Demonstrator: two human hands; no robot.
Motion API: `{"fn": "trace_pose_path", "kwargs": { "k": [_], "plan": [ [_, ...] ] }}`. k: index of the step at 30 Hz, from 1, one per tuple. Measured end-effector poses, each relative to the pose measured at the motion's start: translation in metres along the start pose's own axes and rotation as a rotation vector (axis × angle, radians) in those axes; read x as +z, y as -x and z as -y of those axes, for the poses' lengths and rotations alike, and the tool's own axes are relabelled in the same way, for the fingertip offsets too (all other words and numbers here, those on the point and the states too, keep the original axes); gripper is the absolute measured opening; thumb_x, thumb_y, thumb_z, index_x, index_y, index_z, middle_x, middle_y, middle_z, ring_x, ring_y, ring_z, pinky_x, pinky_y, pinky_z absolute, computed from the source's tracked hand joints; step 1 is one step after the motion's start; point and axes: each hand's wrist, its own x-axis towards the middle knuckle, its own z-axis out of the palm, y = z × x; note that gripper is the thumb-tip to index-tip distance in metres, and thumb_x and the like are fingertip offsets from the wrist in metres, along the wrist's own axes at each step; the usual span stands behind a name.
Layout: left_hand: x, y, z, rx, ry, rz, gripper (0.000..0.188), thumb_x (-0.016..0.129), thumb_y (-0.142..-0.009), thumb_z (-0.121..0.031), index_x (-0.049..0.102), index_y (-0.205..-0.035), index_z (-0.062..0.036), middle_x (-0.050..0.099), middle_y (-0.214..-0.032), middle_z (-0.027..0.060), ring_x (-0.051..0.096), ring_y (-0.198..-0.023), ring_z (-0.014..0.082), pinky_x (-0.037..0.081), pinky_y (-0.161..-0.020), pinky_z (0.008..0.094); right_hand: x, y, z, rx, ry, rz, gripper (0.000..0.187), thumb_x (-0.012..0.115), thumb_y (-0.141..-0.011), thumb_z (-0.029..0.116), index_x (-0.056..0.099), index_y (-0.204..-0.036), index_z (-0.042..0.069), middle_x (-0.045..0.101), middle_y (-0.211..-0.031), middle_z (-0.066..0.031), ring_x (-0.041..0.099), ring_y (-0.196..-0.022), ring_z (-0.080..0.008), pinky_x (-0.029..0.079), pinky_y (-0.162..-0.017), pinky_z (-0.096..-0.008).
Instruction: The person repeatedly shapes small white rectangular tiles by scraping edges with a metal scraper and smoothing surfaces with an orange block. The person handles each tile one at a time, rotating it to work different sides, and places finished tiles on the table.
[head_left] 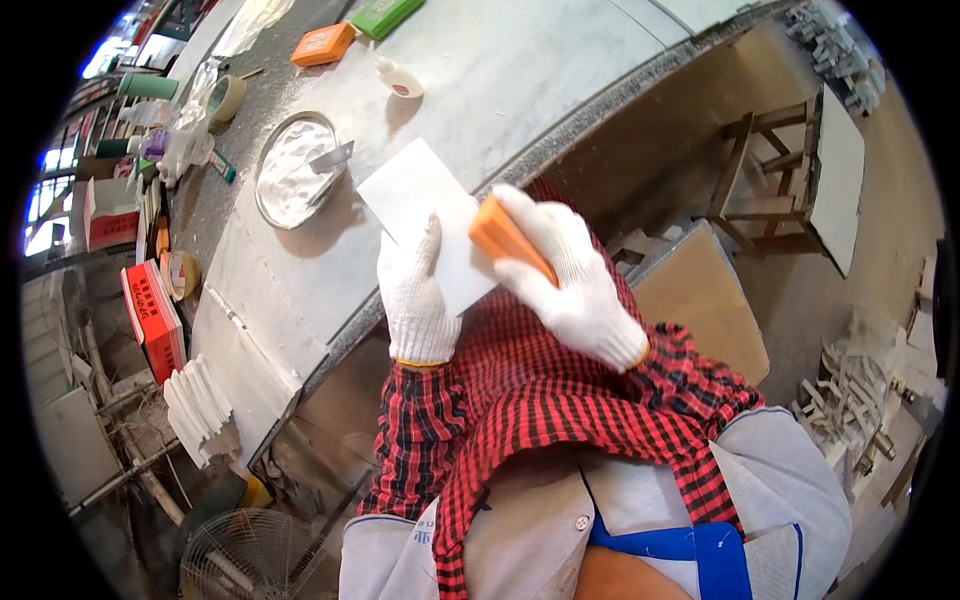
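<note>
My left hand (416, 305), in a white knit glove, grips the lower left edge of a flat white rectangular tile (420, 190) near the table's front edge, the thumb on top. In my gloved right hand (582, 285) is an orange sanding block (508, 238), its end against or just over the tile's right edge; whether they touch I cannot tell. Left of the tile stands a round metal bowl (263, 190) of white paste (290, 178). A metal scraper (332, 157) rests in it.
Farther back lie a white squeeze bottle (398, 80), an orange block (322, 45) and a green block (385, 15). Tape rolls and a red box (153, 318) line the left side. A floor fan (255, 555) stands below left, a wooden stand (785, 190) at right.
</note>
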Motion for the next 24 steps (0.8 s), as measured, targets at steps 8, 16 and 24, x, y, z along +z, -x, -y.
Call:
{"fn": "trace_pose_path", "kwargs": {
  "k": [8, 16, 24],
  "plan": [
    [0.013, 0.013, 0.0, 0.062, -0.057, -0.013, 0.044, 0.06, -0.102, -0.014, 0.047, -0.14, 0.0025, 0.063, -0.125, 0.0132, 0.064, -0.11, 0.0226, 0.055, -0.092, 0.0359, 0.006, -0.026, 0.006, 0.036, -0.178, -0.057, 0.059, 0.069, -0.09, 0.02, 0.052, -0.145, 0.008, 0.058, -0.112, -0.0201, 0.055, -0.109, -0.0348, 0.044, -0.098, -0.0435],
    [0.015, 0.02, 0.008, 0.006, -0.036, -0.006, 0.041, 0.059, -0.102, -0.011, 0.049, -0.14, 0.003, 0.062, -0.125, 0.0115, 0.062, -0.111, 0.0206, 0.053, -0.096, 0.0347, 0.004, -0.086, 0.009, 0.127, -0.243, 0.017, 0.055, 0.064, -0.098, 0.019, 0.049, -0.146, -0.001, 0.058, -0.127, -0.0194, 0.058, -0.12, -0.0267, 0.045, -0.105, -0.0367],
    [-0.01, -0.019, -0.019, 0.124, 0.014, 0.03, 0.043, 0.052, -0.105, -0.012, 0.042, -0.144, 0.0034, 0.061, -0.129, 0.0194, 0.066, -0.113, 0.0334, 0.057, -0.097, 0.0459, -0.003, -0.035, -0.013, 0.234, -0.67, 0.034, 0.065, 0.068, -0.094, 0.02, 0.044, -0.15, -0.002, 0.061, -0.132, -0.0236, 0.059, -0.125, -0.0278, 0.041, -0.112, -0.0401]
  ]
}}
